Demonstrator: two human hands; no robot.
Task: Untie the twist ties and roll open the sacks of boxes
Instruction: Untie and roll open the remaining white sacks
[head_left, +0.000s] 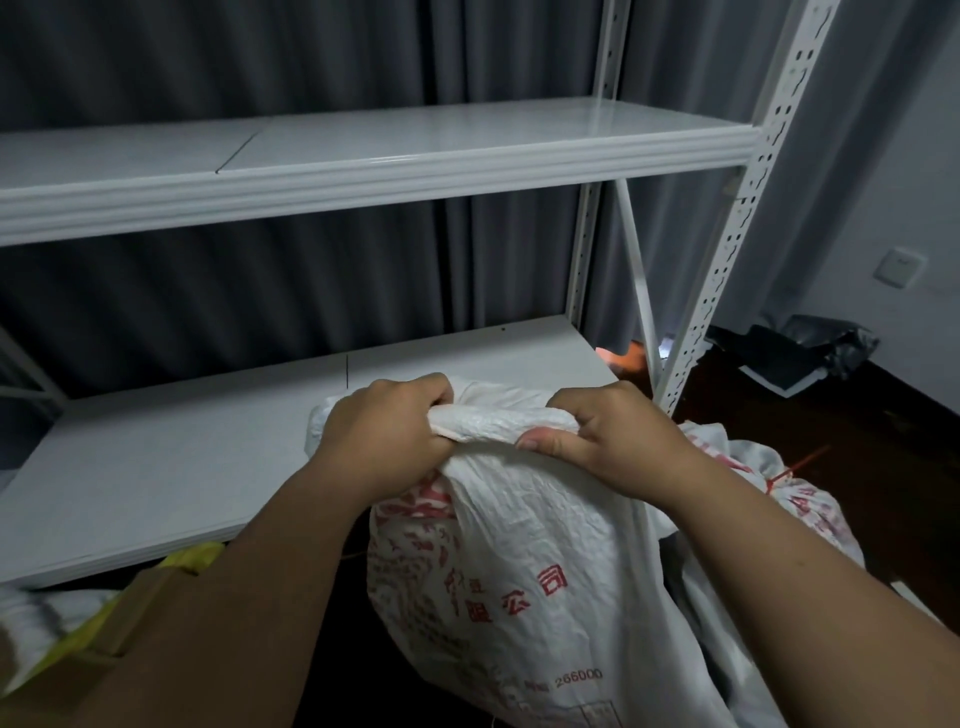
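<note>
The person stands before a white metal shelf unit (374, 156) with both hands on the mouth of a white woven sack (519, 571) printed in red, which stands upright in front of the lower shelf (156, 457), its top at about shelf height. The left hand (384, 436) grips the rolled rim from the left with its fingers (436, 397) curled over the far side; the right hand (608, 436) grips the same roll from the right, thumb lying along the near side and the other fingers tucked over the top. Between the two hands the fabric is bunched into a thick cuff, and no tie shows on this sack's neck, so the step in hand appears to be rolling the mouth open rather than untying. The next move probably calls for turning the cuff outward and downward evenly, then shifting the grips round the rim so the roll does not spring back. Just behind to the right lies a second sack (810, 509) whose neck looks bound with a red tie (784, 475); that one seems yet to be undone. The boxes inside cannot be seen.
</note>
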